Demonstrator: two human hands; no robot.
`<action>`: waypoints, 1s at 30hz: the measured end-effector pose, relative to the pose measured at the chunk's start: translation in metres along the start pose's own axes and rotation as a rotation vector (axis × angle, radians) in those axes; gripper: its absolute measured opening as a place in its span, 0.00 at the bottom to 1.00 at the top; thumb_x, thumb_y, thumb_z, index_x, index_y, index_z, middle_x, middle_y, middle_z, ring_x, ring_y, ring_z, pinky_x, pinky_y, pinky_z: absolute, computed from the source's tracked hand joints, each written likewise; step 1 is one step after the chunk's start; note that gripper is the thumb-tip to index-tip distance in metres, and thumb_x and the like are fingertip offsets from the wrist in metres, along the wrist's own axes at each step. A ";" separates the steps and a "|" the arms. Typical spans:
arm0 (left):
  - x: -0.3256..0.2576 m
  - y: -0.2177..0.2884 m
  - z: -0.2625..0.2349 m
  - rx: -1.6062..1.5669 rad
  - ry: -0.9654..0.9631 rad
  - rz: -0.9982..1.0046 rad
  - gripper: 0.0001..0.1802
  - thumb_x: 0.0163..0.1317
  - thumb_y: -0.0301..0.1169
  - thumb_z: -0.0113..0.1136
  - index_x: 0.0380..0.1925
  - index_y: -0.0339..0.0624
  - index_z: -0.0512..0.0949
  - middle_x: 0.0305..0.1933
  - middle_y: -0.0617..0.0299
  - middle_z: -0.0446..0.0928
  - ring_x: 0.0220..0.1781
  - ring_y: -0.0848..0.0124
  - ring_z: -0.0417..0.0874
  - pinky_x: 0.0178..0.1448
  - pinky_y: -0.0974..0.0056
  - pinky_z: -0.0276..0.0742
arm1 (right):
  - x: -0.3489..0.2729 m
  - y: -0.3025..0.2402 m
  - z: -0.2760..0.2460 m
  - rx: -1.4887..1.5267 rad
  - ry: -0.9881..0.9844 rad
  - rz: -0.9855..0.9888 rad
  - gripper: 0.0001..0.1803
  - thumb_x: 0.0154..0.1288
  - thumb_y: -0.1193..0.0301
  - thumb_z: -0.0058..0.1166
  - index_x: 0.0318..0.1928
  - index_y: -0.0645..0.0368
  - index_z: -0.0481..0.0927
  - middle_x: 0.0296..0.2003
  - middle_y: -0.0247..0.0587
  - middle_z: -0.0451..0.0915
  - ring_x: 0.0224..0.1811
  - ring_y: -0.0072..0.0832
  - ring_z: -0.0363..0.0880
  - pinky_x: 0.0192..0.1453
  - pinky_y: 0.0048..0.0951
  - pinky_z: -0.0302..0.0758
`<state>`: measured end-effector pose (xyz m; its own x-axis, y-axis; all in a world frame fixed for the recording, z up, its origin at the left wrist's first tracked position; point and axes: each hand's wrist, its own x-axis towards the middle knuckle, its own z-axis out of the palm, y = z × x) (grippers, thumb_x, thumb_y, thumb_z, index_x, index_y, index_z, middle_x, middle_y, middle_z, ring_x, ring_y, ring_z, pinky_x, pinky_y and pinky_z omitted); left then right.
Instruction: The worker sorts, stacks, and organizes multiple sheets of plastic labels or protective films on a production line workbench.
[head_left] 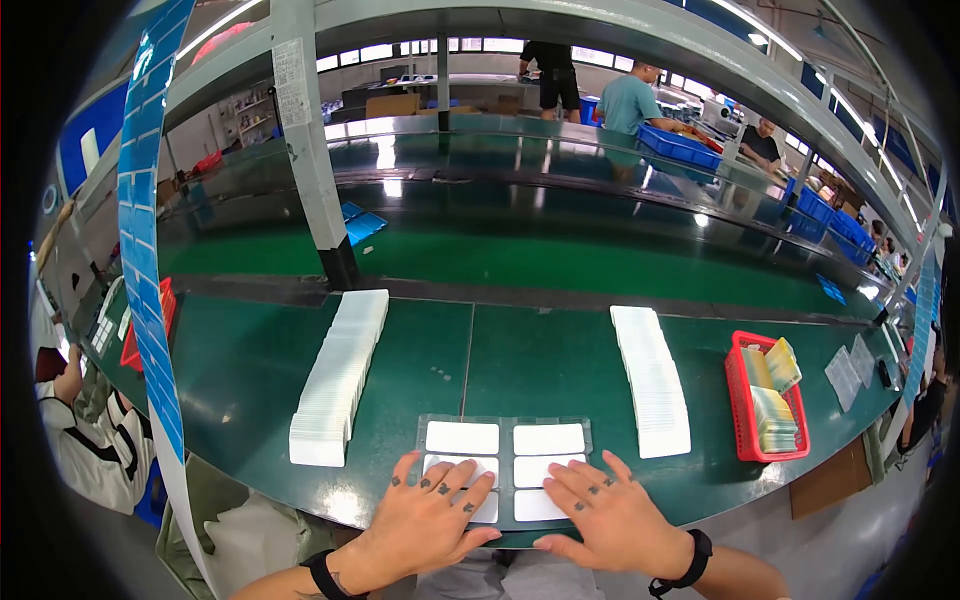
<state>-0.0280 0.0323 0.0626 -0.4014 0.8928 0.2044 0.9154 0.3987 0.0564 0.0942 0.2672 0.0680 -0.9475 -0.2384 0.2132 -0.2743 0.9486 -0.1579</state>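
Note:
At the near edge of the green table lie two clear trays, a left tray and a right tray, each with white cards in rows. The far left card and the far right card show in full. My left hand rests on the left tray's nearer cards, fingers stretched and covering parts of them. My right hand lies likewise over the right tray's nearer cards. Neither hand grips anything. Long fanned rows of white cards flank the trays: a left row and a right row.
On the right stands a red basket holding yellowish and pale cards. Clear plastic sheets lie beyond it. A grey post rises behind the left row. Other people and blue bins are farther back.

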 end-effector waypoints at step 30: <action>-0.007 -0.003 -0.015 -0.284 0.034 -0.050 0.26 0.64 0.51 0.62 0.51 0.42 0.82 0.56 0.54 0.82 0.59 0.61 0.82 0.71 0.47 0.66 | 0.006 0.007 -0.028 0.477 -0.238 0.076 0.36 0.64 0.42 0.57 0.56 0.63 0.80 0.54 0.52 0.83 0.60 0.48 0.79 0.71 0.52 0.65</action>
<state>-0.0273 0.0223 0.0757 -0.4497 0.8640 0.2266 0.8683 0.3634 0.3376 0.0909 0.2778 0.0955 -0.9635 -0.2660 -0.0311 -0.1955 0.7782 -0.5968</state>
